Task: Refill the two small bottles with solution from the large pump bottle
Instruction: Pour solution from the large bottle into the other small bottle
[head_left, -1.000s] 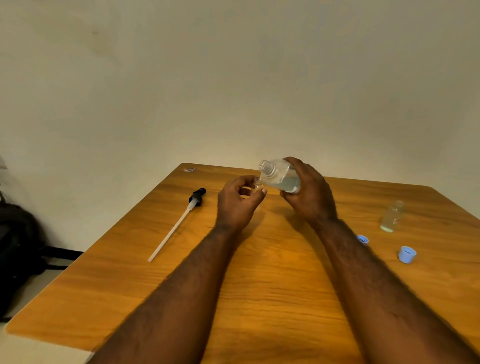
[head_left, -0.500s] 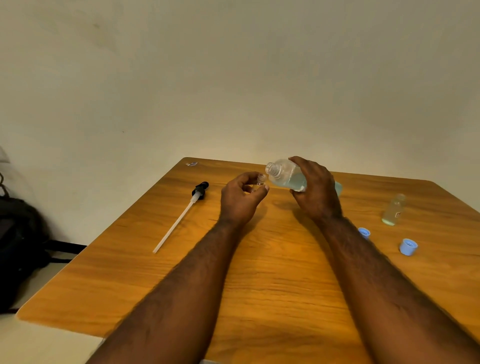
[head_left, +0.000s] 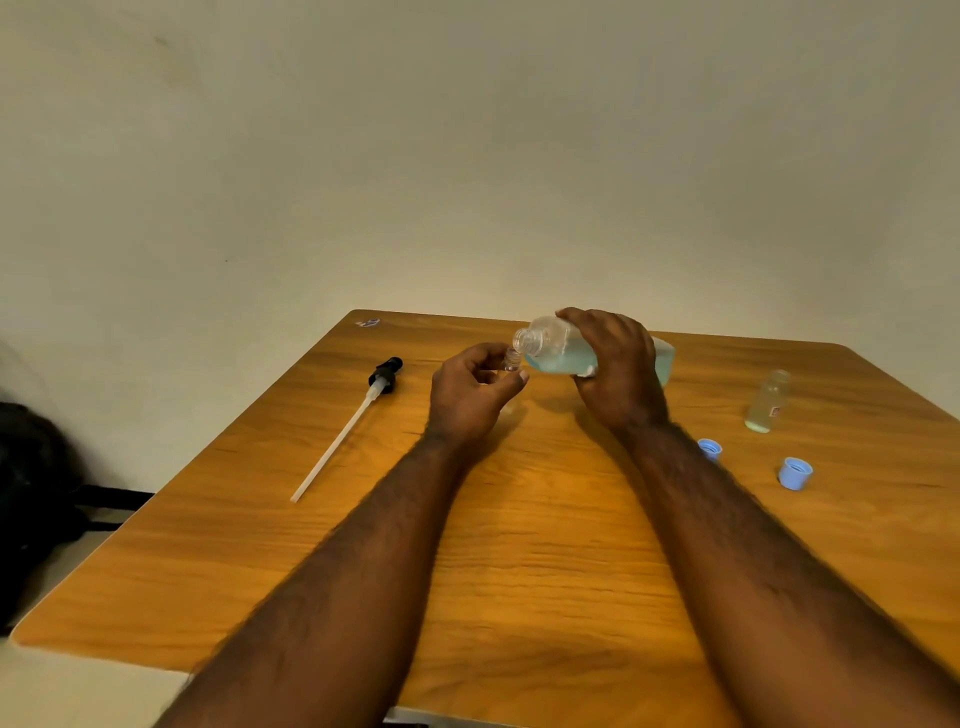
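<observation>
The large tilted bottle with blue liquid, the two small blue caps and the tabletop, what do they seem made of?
Large clear bottle: likely glossy transparent plastic; blue liquid shows through it. Two small blue caps: probably opaque plastic, evenly coloured. Orange-brown tabletop: wood or wood-look laminate, smooth with visible grain; cannot tell which.

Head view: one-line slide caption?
Right hand tilts the large bottle toward a small bottle held in the left hand above the table.

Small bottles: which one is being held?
The small bottle gripped by the left hand, at the mouth of the large bottle; the other bottle stands untouched on the table, far right.
</observation>
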